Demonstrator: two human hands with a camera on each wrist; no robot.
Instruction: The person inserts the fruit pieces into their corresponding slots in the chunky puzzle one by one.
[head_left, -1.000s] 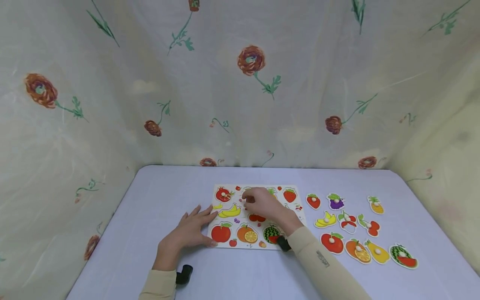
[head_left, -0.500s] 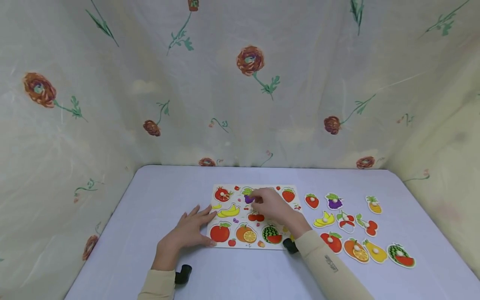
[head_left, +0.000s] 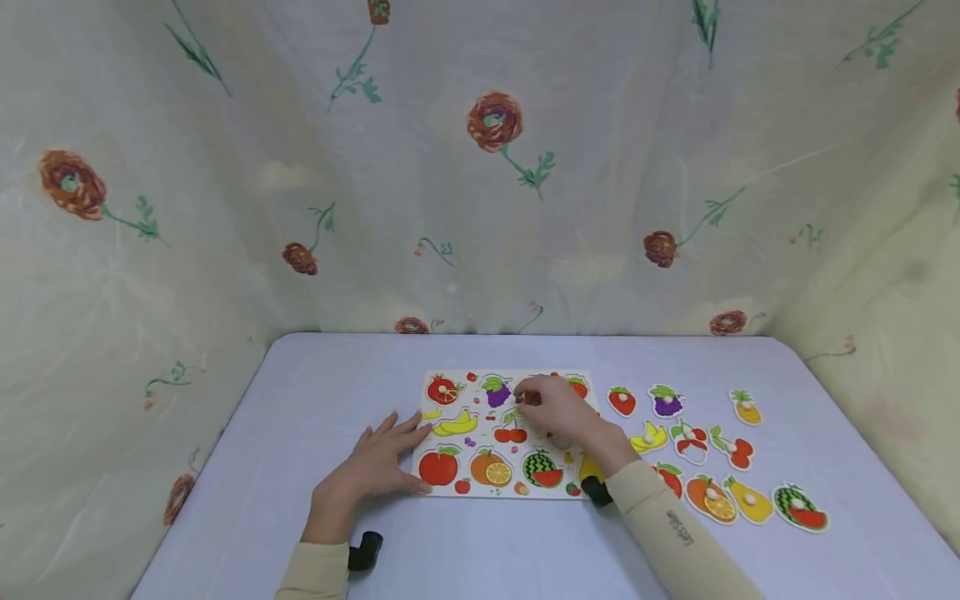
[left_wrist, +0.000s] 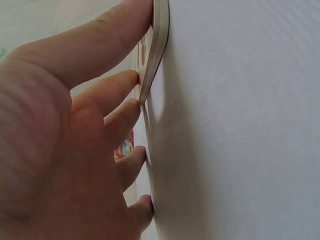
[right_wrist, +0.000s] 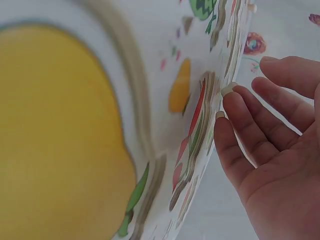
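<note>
A white wooden fruit puzzle board lies flat on the table, with printed fruit recesses. My left hand rests at its left side, fingers spread. In the left wrist view the thumb touches the board's edge. Over the board's right half is my right hand, fingers loosely bent. The right wrist view shows its fingertips close to the board face, with nothing held. Beside the hand are the grape recess and cherry recess. A pomegranate fills the far left corner. The hand hides some recesses.
Several knobbed fruit pieces lie right of the board, among them a strawberry, grapes, a pineapple, a pear and a watermelon. A flowered curtain hangs behind the table.
My right hand has moved rightward over the board, uncovering the grape and cherry recesses. My left hand stays at the board's left edge. The view has shifted slightly.
</note>
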